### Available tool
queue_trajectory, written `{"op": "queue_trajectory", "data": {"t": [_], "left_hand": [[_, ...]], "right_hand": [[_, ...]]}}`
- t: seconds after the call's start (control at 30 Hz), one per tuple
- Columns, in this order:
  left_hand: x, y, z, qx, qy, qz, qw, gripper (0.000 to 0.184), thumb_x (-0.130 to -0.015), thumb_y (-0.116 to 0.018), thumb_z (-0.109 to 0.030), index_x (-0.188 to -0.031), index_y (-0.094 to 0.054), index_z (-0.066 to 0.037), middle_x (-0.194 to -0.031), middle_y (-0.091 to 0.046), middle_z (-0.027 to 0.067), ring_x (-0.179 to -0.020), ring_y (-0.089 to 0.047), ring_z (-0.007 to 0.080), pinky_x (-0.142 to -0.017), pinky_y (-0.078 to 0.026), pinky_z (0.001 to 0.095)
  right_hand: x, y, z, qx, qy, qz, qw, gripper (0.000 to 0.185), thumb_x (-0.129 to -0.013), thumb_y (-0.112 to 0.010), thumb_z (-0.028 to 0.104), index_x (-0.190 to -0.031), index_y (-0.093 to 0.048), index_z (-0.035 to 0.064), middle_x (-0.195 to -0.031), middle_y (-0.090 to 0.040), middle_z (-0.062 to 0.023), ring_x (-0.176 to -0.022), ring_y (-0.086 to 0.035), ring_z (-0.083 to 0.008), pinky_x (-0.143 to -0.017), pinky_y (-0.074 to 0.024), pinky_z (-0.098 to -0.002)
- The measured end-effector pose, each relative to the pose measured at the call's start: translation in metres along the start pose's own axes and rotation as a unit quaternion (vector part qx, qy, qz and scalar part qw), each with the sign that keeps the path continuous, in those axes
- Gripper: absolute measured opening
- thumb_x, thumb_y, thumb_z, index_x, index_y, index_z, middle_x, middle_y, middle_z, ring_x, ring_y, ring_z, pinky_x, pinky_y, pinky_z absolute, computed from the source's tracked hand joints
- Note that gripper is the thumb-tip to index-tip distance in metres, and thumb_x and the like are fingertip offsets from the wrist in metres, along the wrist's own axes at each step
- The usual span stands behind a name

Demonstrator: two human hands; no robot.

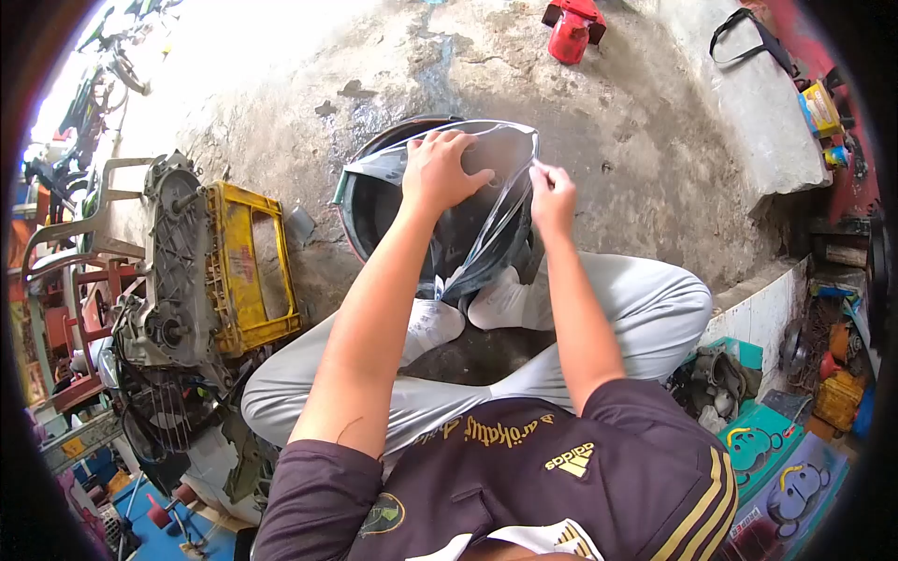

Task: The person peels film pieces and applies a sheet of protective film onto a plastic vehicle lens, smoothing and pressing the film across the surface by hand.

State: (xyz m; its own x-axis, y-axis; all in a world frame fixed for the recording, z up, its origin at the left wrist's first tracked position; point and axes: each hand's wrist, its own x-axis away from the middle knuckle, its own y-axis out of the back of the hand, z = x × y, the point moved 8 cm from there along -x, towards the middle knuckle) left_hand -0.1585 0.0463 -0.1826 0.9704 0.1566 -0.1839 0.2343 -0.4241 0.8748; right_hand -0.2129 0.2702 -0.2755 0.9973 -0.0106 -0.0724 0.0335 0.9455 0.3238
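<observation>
Harsh white glare across the upper-left floor (271, 122), fisheye curvature, black rounded edges.

from where i stand: thin, glossy, see-through plastic-looking sheet (490, 224), dark tub (376, 220) with wet sheen, scuffed yellow plastic crate (224, 266), dull grey metal casing (173, 252), rough concrete floor (655, 168), smooth cloth trousers (645, 290).

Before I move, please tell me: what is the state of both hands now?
Left hand: open, thumb spread, over the pale-edged piece.
Right hand: closed, apparently pinching that piece's edge.
</observation>
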Motion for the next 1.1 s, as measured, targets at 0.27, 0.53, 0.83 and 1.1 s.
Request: {"op": "queue_trajectory", "data": {"t": [0.27,0.53,0.83,1.1], "left_hand": [[-0.001,0.000,-0.003,-0.012,0.006,0.029,1.000,0.065,-0.076,-0.084,-0.050,-0.128,-0.072,-0.012,-0.139,-0.067,0.0086,-0.134,-0.057,0.0306,-0.116,-0.036,0.0490],[0.001,0.001,-0.001,0.011,0.004,0.003,1.000,0.062,-0.073,-0.084,-0.048,-0.122,-0.074,-0.012,-0.134,-0.069,0.0080,-0.132,-0.057,0.0284,-0.112,-0.037,0.0552],[0.000,0.000,-0.003,-0.022,0.000,0.025,0.999,0.064,-0.077,-0.083,-0.051,-0.127,-0.072,-0.013,-0.137,-0.068,0.0078,-0.134,-0.057,0.0288,-0.114,-0.037,0.0487],[0.000,0.000,-0.002,0.001,0.010,0.019,1.000,0.063,-0.074,-0.083,-0.049,-0.124,-0.073,-0.013,-0.133,-0.069,0.0076,-0.131,-0.058,0.0289,-0.111,-0.038,0.0555]], "right_hand": [[-0.044,-0.014,-0.005,0.024,0.050,-0.029,0.998,0.024,-0.094,-0.073,0.017,-0.109,-0.078,-0.0010,-0.092,-0.074,-0.0109,-0.082,-0.067,-0.0183,-0.075,-0.0525,-0.0328],[-0.031,-0.008,-0.018,-0.005,-0.016,0.010,1.000,0.023,-0.094,-0.072,0.017,-0.106,-0.078,-0.0012,-0.091,-0.076,-0.0127,-0.081,-0.071,-0.0208,-0.074,-0.0534,-0.0345],[-0.031,-0.009,-0.001,0.066,0.027,-0.015,0.997,0.022,-0.093,-0.074,0.016,-0.107,-0.079,0.0001,-0.094,-0.075,-0.0120,-0.082,-0.070,-0.0246,-0.076,-0.0538,-0.0354],[-0.047,-0.011,-0.021,-0.042,-0.041,0.018,0.998,0.026,-0.093,-0.075,0.018,-0.109,-0.078,-0.0019,-0.092,-0.078,-0.0130,-0.081,-0.070,-0.0175,-0.077,-0.0540,-0.0316]]}}
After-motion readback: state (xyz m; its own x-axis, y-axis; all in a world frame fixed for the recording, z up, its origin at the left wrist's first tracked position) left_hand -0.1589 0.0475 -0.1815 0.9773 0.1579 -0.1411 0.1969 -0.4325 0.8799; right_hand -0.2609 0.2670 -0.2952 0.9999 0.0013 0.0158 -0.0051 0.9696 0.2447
